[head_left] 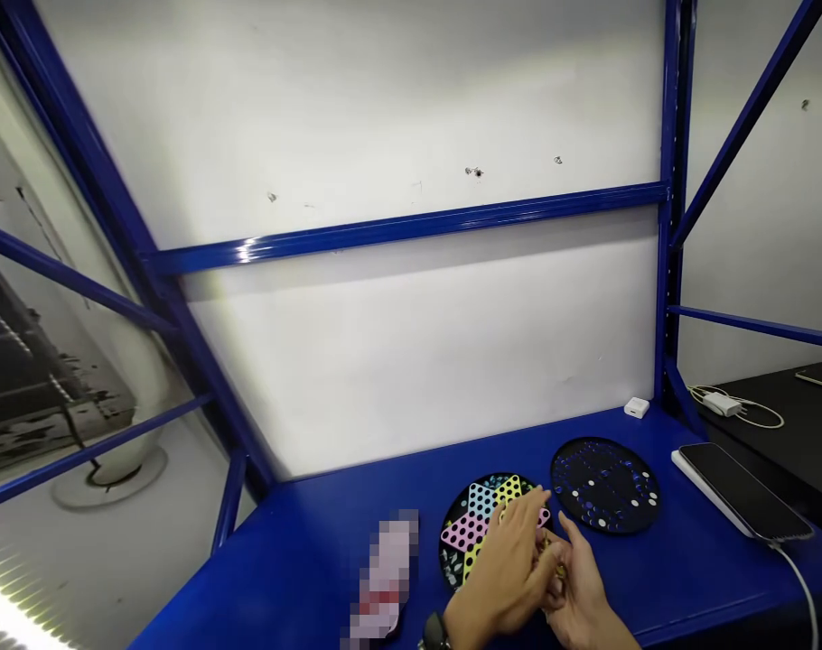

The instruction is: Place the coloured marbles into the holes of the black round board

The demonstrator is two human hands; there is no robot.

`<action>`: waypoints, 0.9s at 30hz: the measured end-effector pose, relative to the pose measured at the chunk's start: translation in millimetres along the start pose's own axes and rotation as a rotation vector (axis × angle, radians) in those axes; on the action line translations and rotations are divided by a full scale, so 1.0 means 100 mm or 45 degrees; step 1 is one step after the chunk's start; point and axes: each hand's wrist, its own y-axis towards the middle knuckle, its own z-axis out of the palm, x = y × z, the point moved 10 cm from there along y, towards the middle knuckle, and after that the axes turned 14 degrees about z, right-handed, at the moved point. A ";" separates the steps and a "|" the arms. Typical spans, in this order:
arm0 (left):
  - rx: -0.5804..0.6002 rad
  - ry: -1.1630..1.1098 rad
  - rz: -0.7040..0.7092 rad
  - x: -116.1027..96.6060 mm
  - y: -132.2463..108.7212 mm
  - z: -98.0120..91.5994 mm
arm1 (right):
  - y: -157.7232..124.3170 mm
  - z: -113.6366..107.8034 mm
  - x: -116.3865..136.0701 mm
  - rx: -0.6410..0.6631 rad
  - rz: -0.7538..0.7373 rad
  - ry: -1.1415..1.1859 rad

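A round black Chinese checkers board (480,502) with a colored star full of holes lies on the blue table. Glassy marbles show along its rim. My left hand (509,560) is over the board with its fingers stretched out, covering much of the star. Its thumb reaches to my right hand (577,582), which is cupped palm up just right of the board. Small yellowish marbles (561,571) lie in the right palm, partly hidden by the fingers and the left thumb.
A round black tray (607,487) with blue and white bits sits behind the right hand. Further right are a phone (742,492) on a white box (699,483) and a cable. A small white case (636,407) stands at the back; a blurred-out pinkish object (387,578) lies left.
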 end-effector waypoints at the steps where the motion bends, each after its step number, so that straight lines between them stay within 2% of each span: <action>1: -0.024 0.087 -0.098 0.20 -0.04 -0.10 | -0.02 0.00 -0.01 -0.012 0.023 0.067; 3: -0.049 0.216 -0.351 0.68 -0.21 -0.30 | -0.06 0.01 0.01 -0.032 0.036 0.156; 5: -0.014 0.255 -0.476 1.08 -0.39 -0.41 | -0.08 0.02 0.02 -0.027 0.035 0.178; 7: 0.040 0.275 -0.553 1.37 -0.56 -0.45 | -0.07 0.03 0.01 -0.011 0.041 0.166; 9: 0.070 0.292 -0.586 1.54 -0.67 -0.47 | -0.04 0.01 -0.02 0.000 0.050 0.145; 13: 0.122 0.320 -0.587 1.66 -0.68 -0.48 | -0.03 -0.04 -0.07 -0.002 0.102 0.121; 19: 0.165 0.355 -0.425 1.63 -0.49 -0.41 | -0.08 -0.05 0.01 0.017 0.060 0.085; 27: 0.179 0.370 -0.370 1.65 -0.53 -0.30 | -0.08 -0.04 -0.05 0.037 0.107 0.069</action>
